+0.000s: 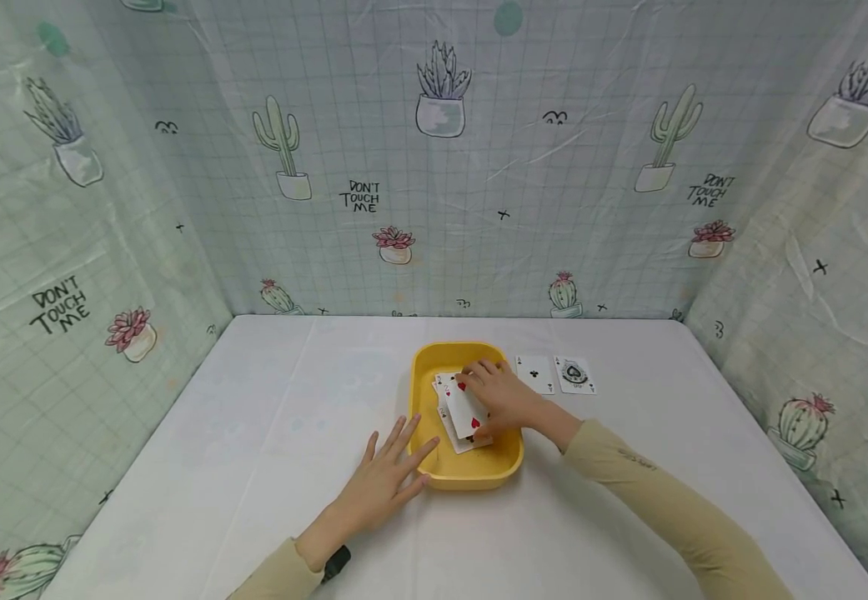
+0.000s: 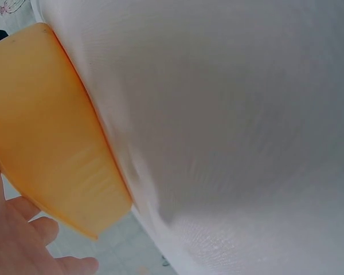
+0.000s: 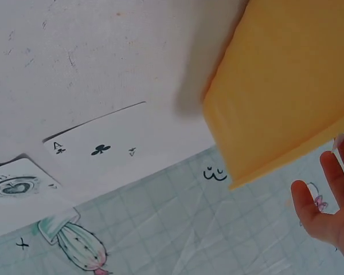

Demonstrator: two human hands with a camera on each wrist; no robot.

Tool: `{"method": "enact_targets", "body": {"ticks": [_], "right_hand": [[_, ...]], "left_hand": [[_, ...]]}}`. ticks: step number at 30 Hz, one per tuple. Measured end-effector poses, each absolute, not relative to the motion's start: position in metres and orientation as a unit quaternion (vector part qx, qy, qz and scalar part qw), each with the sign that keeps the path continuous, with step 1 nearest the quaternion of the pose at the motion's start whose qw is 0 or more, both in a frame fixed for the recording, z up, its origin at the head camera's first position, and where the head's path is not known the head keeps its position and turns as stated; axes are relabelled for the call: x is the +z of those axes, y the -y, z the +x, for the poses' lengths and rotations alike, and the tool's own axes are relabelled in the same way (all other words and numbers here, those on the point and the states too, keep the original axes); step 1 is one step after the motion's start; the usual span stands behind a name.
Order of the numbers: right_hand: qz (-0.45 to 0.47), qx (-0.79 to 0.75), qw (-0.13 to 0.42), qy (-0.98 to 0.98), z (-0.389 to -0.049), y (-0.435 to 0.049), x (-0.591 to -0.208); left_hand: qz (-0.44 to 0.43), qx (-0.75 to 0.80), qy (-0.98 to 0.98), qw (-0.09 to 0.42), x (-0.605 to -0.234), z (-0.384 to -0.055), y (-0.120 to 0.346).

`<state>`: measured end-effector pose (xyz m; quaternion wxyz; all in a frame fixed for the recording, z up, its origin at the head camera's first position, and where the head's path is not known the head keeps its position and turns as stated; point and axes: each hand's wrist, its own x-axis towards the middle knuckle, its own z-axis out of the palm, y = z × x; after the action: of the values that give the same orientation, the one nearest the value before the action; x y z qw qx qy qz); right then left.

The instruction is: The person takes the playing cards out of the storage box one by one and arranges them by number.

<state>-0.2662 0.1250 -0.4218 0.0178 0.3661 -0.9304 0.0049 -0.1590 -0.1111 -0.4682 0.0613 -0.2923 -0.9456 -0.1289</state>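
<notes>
The head view shows the yellow tray near the table's far edge, with two cards already laid out on the table: the ace of clubs just beside the tray's far right corner and the ace of spades farther right. A hearts card is atop other loose cards inside, their number hidden; none of these is out yet. The right hand appears to pinch the hearts card between fingers and thumb. The left hand, fingers spread, rests by the near left corner.
</notes>
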Motion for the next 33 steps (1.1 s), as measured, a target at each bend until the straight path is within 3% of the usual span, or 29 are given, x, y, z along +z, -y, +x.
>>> {"method": "enact_targets", "body": {"ticks": [9, 33], "right_hand": [[0.368, 0.025, 0.059, 0.928, -0.267, -0.138, -0.411], [0.347, 0.055, 0.095, 0.931, -0.254, -0.186, -0.395]], "left_hand": [[-0.293, -0.130, 0.945, 0.060, -0.467, -0.160, 0.111], [-0.290, -0.131, 0.945, 0.070, -0.470, -0.160, 0.111]]}}
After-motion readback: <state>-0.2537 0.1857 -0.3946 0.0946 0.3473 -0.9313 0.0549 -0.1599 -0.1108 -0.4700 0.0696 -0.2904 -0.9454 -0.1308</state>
